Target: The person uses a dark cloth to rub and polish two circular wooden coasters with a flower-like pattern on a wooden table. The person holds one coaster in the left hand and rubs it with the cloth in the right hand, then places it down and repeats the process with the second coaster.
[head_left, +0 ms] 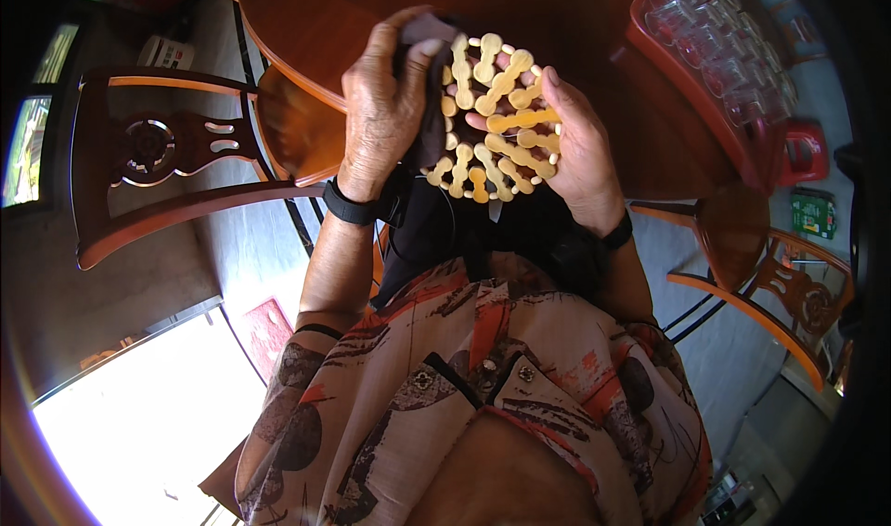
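Note:
A round trivet (504, 90) of pale wooden pieces and small beads is held up over the near edge of the table. My right hand (583, 150) grips its right side, with the thumb along the edge and a fingertip showing through the middle gap. At its left side, my left hand (382, 99) is closed on a dark cloth (429, 108), pinched between thumb and fingers. The cloth hangs against the trivet's left edge. Part of the right hand's fingers is hidden behind the trivet.
A round brown wooden table (316, 25) lies beyond my hands. On its right stands a red tray (691, 94) with several clear glasses (719, 38). Carved wooden chairs flank it, one at the left (167, 187), another at the right (789, 294). A green package (814, 214) is at the far right.

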{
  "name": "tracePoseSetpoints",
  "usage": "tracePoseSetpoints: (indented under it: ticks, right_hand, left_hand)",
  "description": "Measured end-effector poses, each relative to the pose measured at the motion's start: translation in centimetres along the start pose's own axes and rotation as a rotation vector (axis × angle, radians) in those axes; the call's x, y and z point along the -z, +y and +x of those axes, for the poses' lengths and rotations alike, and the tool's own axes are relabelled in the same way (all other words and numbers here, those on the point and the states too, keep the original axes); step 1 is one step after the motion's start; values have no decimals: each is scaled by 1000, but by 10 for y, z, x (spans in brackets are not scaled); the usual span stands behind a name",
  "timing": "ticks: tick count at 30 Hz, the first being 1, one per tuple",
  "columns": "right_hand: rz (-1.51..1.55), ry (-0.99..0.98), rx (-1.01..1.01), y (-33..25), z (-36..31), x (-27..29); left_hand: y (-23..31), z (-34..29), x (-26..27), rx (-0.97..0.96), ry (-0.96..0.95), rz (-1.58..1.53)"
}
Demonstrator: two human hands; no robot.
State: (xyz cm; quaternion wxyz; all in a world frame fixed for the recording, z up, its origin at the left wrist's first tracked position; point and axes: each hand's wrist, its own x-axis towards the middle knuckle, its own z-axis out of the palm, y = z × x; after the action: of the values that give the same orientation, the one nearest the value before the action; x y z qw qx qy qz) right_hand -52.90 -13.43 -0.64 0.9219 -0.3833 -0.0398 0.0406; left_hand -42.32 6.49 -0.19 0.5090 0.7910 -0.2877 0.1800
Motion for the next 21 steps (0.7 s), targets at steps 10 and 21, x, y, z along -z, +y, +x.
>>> tracePoseSetpoints:
  ticks: [10, 21]
  right_hand:
    - [228, 361, -78, 13, 4, 6]
    - [-225, -43, 29, 2, -2, 0]
  left_hand:
    - [30, -2, -7, -387, -225, 318]
    - [31, -3, -11, -208, -124, 80]
